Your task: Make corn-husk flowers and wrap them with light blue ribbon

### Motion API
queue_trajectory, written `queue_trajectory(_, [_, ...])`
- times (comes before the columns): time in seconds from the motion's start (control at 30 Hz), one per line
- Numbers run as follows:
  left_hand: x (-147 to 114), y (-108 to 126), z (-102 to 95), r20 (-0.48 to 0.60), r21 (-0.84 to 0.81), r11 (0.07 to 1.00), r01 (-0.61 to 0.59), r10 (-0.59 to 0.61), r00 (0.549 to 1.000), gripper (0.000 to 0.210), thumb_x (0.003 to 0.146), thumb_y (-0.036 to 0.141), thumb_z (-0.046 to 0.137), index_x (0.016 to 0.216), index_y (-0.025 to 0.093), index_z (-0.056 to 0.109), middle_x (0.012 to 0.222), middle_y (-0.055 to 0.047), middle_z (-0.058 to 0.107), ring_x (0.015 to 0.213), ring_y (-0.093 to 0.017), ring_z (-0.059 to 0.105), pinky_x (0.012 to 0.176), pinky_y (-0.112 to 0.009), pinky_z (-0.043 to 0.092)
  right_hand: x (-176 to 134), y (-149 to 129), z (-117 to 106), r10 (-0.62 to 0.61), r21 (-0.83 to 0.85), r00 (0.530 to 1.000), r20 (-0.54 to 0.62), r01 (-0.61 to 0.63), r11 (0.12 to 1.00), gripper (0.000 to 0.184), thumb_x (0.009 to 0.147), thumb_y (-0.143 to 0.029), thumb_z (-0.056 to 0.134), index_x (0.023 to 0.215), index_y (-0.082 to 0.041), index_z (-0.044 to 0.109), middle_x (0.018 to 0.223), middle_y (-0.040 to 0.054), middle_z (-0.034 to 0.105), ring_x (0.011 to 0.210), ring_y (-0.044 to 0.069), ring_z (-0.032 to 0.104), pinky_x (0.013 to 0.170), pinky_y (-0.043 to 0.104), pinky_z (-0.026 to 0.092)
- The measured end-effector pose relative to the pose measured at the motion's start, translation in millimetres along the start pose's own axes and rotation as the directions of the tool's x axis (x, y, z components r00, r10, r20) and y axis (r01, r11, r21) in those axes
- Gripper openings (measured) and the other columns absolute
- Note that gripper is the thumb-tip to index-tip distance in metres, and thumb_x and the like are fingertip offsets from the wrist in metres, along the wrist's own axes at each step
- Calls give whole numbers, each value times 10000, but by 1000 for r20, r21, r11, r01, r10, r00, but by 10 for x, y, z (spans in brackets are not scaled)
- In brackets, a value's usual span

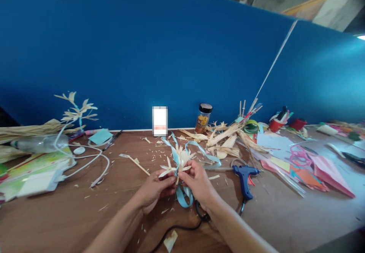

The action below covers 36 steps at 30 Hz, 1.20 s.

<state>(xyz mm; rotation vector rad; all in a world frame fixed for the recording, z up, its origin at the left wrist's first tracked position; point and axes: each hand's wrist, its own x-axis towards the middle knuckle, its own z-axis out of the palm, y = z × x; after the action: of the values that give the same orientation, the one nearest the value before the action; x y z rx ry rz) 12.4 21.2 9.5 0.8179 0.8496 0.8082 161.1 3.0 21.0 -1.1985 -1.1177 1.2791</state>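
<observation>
At six o'clock, a spiky cream husk flower (pixel 182 157) trails light-blue ribbon (pixel 184 204), pinched in the fingers (pixel 186 178) of left hand (pixel 155 188) and right hand (pixel 200 182).

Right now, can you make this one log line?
Left hand: holding pale flower; right hand: holding pale flower; blue ribbon: looped below flower; glue gun: right of hands

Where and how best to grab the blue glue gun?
Probably by the handle, from the near side: the glue gun lies on its side, handle end nearest, nozzle pointing right, away from that grip. Cable leaves the handle's near end.
</observation>
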Motion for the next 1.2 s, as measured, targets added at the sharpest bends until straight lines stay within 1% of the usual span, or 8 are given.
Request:
queue_trajectory(0.27, [3, -30, 3, 2, -34, 999, 9, -9, 1000, 168, 606, 209, 724, 732, 152, 629, 688, 2, 584, 628, -89, 554, 604, -216, 488, 10, 52, -18, -50, -37, 999, -5, 49, 998, 183, 688, -265, 622, 775, -189, 480, 620, -39, 569, 524, 101, 526, 506, 201, 415])
queue_trajectory(0.4, [4, -25, 22, -28, -63, 998, 24, -26, 999, 190, 574, 199, 744, 722, 144, 638, 688, -8, 602, 619, -92, 561, 607, -217, 490, -4, 55, -4, -84, -78, 996, -33, 81, 994, 179, 696, -260, 614, 800, -190, 487, 648, -25, 588, 572, 121, 552, 545, 219, 437])
queue_trajectory(0.57, [-4, -11, 41, -24, -69, 997, 44, -46, 999, 191, 583, 222, 736, 739, 153, 649, 696, -11, 612, 630, -96, 562, 598, -209, 477, -40, 6, 36, -153, -144, 985, -76, 141, 979, 177, 695, -241, 606, 810, -193, 480, 653, -15, 598, 571, 137, 565, 541, 230, 445])
queue_trajectory(0.67, [-20, -7, 49, 2, -62, 998, 16, -16, 1000, 177, 609, 233, 717, 757, 162, 654, 740, -11, 613, 657, -99, 561, 620, -217, 473, -50, -11, 56, -180, -193, 977, -118, 155, 969, 174, 689, -232, 605, 812, -196, 487, 645, -13, 599, 570, 145, 570, 546, 241, 456])
queue_trajectory(0.73, [-26, -8, 55, 48, -52, 999, -2, 4, 999, 190, 612, 222, 715, 782, 162, 656, 802, -22, 621, 697, -110, 567, 661, -233, 469, -49, -8, 61, -189, -206, 972, -140, 158, 966, 179, 689, -235, 603, 823, -196, 492, 649, -7, 604, 580, 154, 578, 550, 249, 461])
queue_trajectory(0.83, [-18, -21, 63, 90, -38, 999, -23, 26, 996, 227, 587, 201, 730, 798, 160, 655, 806, -29, 629, 737, -140, 580, 714, -269, 458, -42, 8, 61, -191, -186, 972, -137, 164, 969, 187, 694, -248, 596, 844, -196, 495, 666, 3, 613, 598, 168, 594, 555, 260, 464])
queue_trajectory(1.0, [8, -50, 73, 72, -37, 998, -60, 62, 995, 246, 570, 210, 740, 790, 146, 650, 720, -21, 624, 724, -162, 589, 739, -305, 447, -28, 19, 71, -180, -161, 974, -137, 157, 974, 200, 690, -240, 605, 849, -200, 490, 670, 5, 613, 585, 161, 588, 538, 252, 458])
queue_trajectory(1.2, [1, -53, 90, 36, -48, 996, -69, 71, 997, 231, 578, 212, 738, 778, 140, 646, 727, -19, 631, 678, -129, 582, 699, -261, 445, -8, 34, 79, -171, -112, 976, -134, 156, 981, 210, 690, -251, 615, 849, -196, 490, 659, 0, 612, 570, 152, 587, 534, 244, 459])
